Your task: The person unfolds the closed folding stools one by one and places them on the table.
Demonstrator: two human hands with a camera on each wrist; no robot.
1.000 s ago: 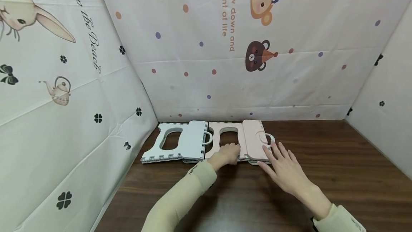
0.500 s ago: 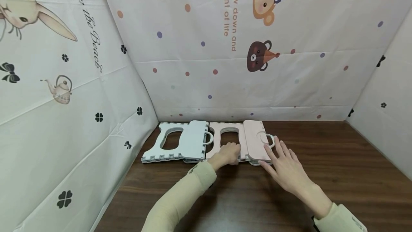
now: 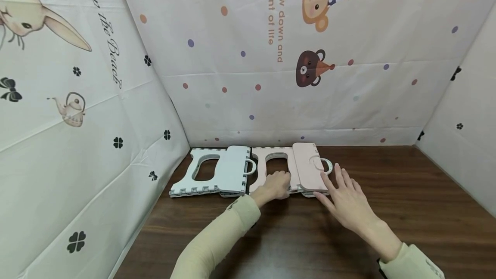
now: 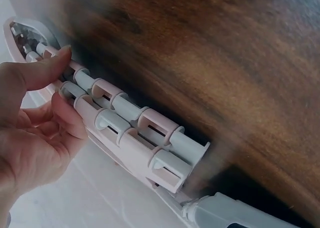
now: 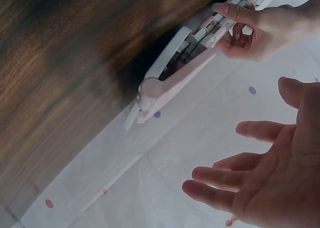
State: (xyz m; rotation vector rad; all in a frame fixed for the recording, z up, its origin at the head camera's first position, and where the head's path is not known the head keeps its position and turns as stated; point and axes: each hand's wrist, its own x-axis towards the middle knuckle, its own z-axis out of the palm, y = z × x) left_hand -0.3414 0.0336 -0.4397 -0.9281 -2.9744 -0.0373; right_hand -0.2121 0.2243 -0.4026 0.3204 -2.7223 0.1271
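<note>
My left arm, in a pale sleeve (image 3: pixel 217 231), reaches forward and slants inward to my right, and my left hand (image 3: pixel 274 184) pinches the near hinged edge of the pink folding stool (image 3: pixel 306 171) between thumb and curled fingers. My right forearm comes in from the lower right, angled inward, with my right hand (image 3: pixel 345 203) released, palm down and fingers spread; it holds nothing and hovers just beside the stool's right end, near its ring handle (image 3: pixel 329 165). The pink stool lies folded on the dark wooden table (image 3: pixel 391 197), right beside a light blue folding stool (image 3: pixel 231 171).
</note>
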